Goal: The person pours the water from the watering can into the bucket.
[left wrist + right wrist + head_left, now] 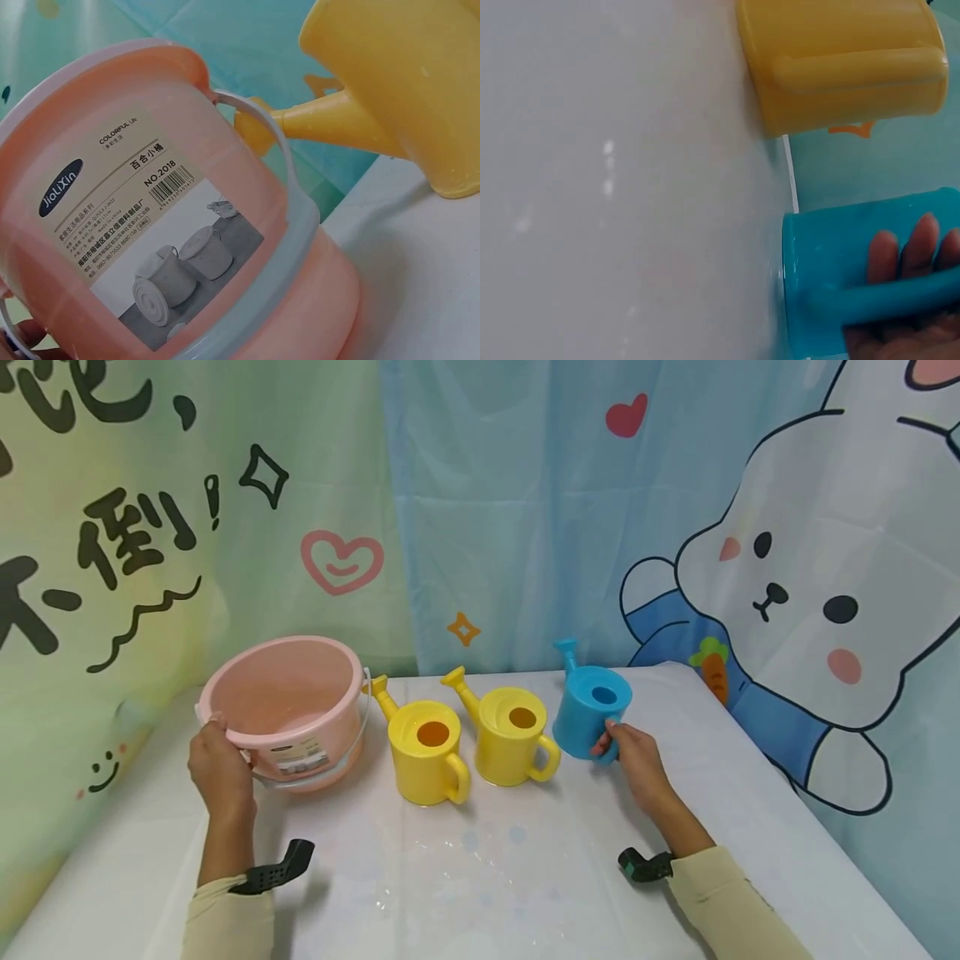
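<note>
At the left of the head view stands a pink bucket (pixel 300 727) with a grey bail handle (pixel 259 304) hanging down its front. My left hand (pixel 221 768) grips the bucket's rim at its near left side. On the right is a blue watering can (pixel 581 714), upright on the table, its spout pointing away. Fingers of my right hand (pixel 633 760) are curled through its handle (pixel 885 296). Two yellow watering cans stand between them: one (pixel 423 768) beside the bucket, the other (pixel 510 752) nearer the blue can.
A white-covered table (pixel 450 893) with glossy wet-looking spots spreads in front of the cans. Behind it hangs a printed curtain (pixel 487 527) with hearts and a large rabbit. Black wrist cameras sit on both my wrists.
</note>
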The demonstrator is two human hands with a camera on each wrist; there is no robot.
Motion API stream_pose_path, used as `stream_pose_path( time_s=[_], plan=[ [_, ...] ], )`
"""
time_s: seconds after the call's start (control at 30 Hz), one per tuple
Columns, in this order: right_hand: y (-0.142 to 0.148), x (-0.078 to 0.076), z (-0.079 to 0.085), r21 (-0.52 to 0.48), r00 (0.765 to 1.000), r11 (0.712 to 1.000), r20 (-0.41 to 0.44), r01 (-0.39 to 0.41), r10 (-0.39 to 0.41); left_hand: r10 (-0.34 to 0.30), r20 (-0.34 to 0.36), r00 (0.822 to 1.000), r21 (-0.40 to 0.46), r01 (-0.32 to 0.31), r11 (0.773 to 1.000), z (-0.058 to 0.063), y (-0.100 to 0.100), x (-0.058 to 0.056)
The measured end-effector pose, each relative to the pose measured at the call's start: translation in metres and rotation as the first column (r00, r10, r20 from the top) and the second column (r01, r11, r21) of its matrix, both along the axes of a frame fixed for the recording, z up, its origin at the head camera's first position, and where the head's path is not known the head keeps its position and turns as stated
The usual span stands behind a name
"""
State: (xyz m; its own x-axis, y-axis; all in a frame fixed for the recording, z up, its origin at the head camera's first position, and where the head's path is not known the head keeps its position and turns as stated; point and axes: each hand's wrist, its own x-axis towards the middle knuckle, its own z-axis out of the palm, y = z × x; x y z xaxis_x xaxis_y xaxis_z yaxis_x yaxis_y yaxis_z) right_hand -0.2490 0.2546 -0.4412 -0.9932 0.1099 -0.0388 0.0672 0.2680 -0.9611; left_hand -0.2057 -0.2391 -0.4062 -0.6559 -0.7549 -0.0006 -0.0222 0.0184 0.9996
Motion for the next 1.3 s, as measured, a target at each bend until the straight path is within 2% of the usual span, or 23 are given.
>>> stream_pose_path(
  time_s=[0.13, 0.43, 0.53, 0.67, 0.83, 1.07, 1.17, 1.3],
  plan=[
    [-0.002, 0.001, -0.002, 0.014, 0.999, 1.0, -0.03, -0.013, 0.013, 0.002, 0.001, 1.0, 0.002, -0.002, 1.0, 0.0, 0.0, 0.001],
    [-0.009, 0.001, 0.003, -0.022, 0.996, 0.998, -0.067, 0.062, -0.063, 0.011, 0.001, 1.0, -0.002, -0.011, 1.0, -0.001, -0.001, 0.002],
    [-0.009, 0.001, 0.005, -0.026, 0.989, 0.993, -0.097, 0.114, -0.116, 0.003, -0.016, 1.0, 0.01, -0.003, 1.0, 0.0, 0.0, 0.001],
    [-0.006, 0.003, 0.007, -0.095, 0.977, 0.981, -0.112, 0.171, -0.181, -0.006, -0.027, 1.0, 0.02, 0.007, 1.0, 0.001, 0.003, 0.0],
    [-0.003, 0.005, 0.008, -0.191, 0.965, 0.959, -0.123, 0.208, -0.233, 0.004, -0.011, 1.0, -0.008, -0.004, 1.0, 0.002, 0.004, -0.001],
    [-0.004, 0.006, 0.019, -0.185, 0.94, 0.951, -0.191, 0.248, -0.282, 0.007, 0.023, 1.0, -0.034, -0.006, 0.999, 0.001, 0.001, 0.001],
    [-0.004, 0.006, 0.026, -0.172, 0.931, 0.951, -0.219, 0.257, -0.291, 0.012, 0.02, 1.0, -0.026, -0.011, 1.0, 0.001, 0.0, 0.001],
    [-0.004, 0.009, 0.034, -0.203, 0.925, 0.944, -0.23, 0.259, -0.303, 0.02, 0.011, 1.0, -0.015, -0.02, 1.0, 0.001, 0.0, 0.001]
  ],
)
